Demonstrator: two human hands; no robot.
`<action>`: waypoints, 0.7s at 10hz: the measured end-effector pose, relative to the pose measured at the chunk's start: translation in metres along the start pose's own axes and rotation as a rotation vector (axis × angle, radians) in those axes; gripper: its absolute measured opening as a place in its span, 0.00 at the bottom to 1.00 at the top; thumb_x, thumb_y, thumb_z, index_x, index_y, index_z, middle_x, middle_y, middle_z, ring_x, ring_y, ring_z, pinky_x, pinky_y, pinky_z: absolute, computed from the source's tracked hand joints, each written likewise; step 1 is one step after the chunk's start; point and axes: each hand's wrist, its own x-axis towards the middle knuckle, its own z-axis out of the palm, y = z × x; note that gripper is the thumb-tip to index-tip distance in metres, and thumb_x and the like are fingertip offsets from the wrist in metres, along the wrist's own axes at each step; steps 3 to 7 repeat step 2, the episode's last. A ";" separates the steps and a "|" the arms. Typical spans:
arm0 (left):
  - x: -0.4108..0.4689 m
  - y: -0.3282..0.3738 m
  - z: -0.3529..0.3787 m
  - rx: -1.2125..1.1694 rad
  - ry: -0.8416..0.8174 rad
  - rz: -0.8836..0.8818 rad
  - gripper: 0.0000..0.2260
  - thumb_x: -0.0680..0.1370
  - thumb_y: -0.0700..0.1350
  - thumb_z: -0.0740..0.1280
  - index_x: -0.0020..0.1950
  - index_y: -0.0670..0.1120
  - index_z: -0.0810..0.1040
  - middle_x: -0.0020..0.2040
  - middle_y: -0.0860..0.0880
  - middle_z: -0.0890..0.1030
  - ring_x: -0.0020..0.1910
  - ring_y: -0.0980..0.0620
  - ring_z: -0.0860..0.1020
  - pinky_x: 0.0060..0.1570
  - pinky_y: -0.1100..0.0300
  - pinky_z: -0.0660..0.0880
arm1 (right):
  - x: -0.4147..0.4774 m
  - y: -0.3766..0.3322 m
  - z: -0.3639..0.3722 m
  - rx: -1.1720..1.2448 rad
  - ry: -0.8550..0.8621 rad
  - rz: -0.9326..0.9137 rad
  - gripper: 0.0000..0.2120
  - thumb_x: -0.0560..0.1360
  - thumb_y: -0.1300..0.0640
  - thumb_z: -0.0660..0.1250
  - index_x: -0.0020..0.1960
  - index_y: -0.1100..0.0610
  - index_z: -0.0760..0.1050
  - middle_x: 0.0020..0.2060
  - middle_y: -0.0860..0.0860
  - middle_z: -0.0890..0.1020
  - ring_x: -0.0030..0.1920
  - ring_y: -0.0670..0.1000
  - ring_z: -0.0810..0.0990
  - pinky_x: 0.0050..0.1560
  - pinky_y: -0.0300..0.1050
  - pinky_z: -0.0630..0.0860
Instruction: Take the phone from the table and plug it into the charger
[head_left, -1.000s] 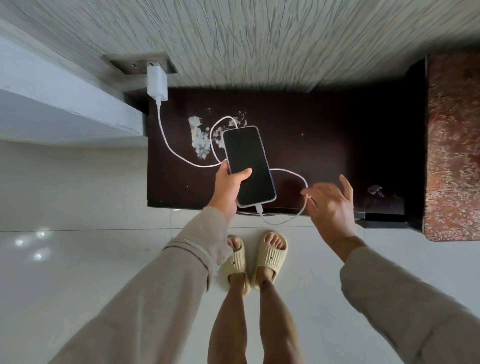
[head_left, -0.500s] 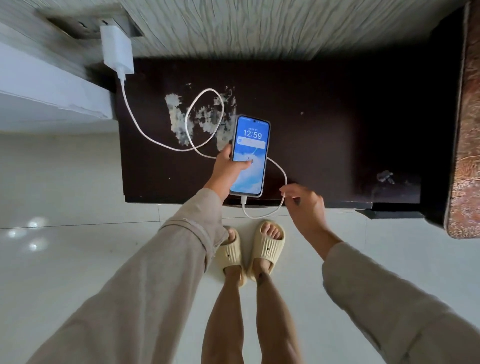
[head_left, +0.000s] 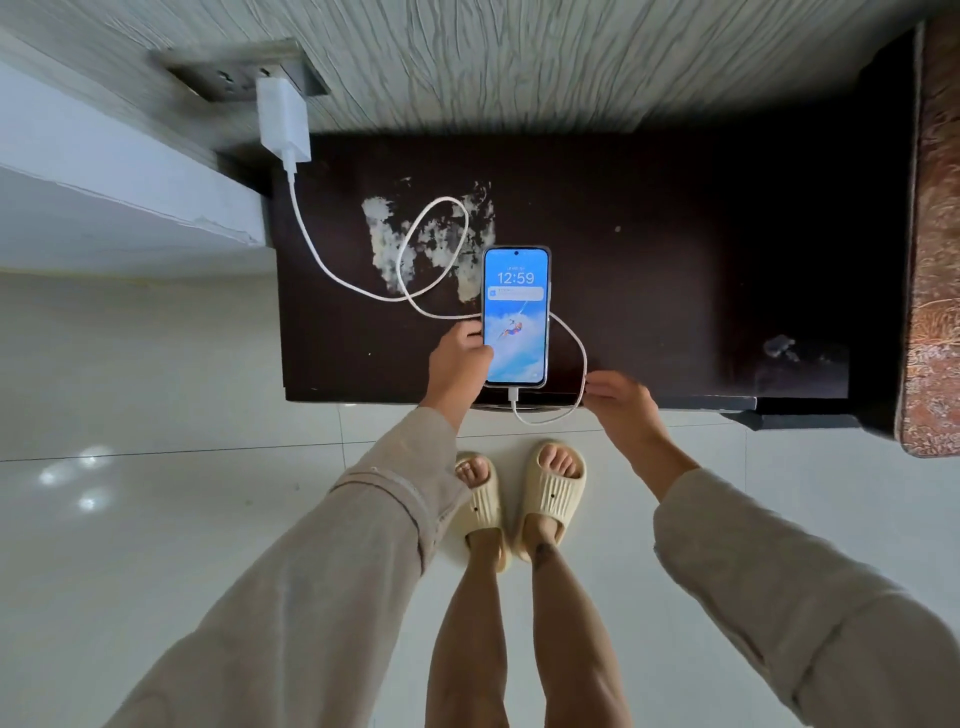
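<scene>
Phone (head_left: 516, 317) screen now lit, cable (head_left: 570, 338) seated: charging looks confirmed. Left hand (head_left: 457, 364) is gripping the phone's lower-left edge; right hand (head_left: 618, 397), fingers together, is touching the cable right of the phone.

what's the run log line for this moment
phone: plugged in, screen lit | left hand: holds phone | right hand: touches cable | charger: in socket

Loose beige sleeves (head_left: 332, 582) with stitched cuffs — bare legs, cream ribbed slides (head_left: 551, 491).
</scene>
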 end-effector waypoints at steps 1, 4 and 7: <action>-0.015 -0.013 -0.014 -0.100 -0.083 -0.098 0.12 0.75 0.37 0.60 0.57 0.41 0.76 0.39 0.47 0.81 0.35 0.52 0.77 0.34 0.63 0.68 | -0.012 0.008 -0.013 -0.112 -0.012 0.018 0.16 0.73 0.63 0.62 0.60 0.62 0.76 0.53 0.60 0.82 0.50 0.54 0.77 0.45 0.39 0.67; -0.035 -0.027 -0.030 -0.059 -0.122 -0.160 0.08 0.76 0.36 0.58 0.51 0.44 0.74 0.36 0.49 0.78 0.31 0.54 0.75 0.32 0.63 0.66 | -0.034 0.019 -0.026 -0.138 -0.066 0.152 0.14 0.73 0.64 0.61 0.57 0.64 0.77 0.43 0.58 0.78 0.44 0.54 0.76 0.32 0.36 0.67; -0.035 -0.027 -0.030 -0.059 -0.122 -0.160 0.08 0.76 0.36 0.58 0.51 0.44 0.74 0.36 0.49 0.78 0.31 0.54 0.75 0.32 0.63 0.66 | -0.034 0.019 -0.026 -0.138 -0.066 0.152 0.14 0.73 0.64 0.61 0.57 0.64 0.77 0.43 0.58 0.78 0.44 0.54 0.76 0.32 0.36 0.67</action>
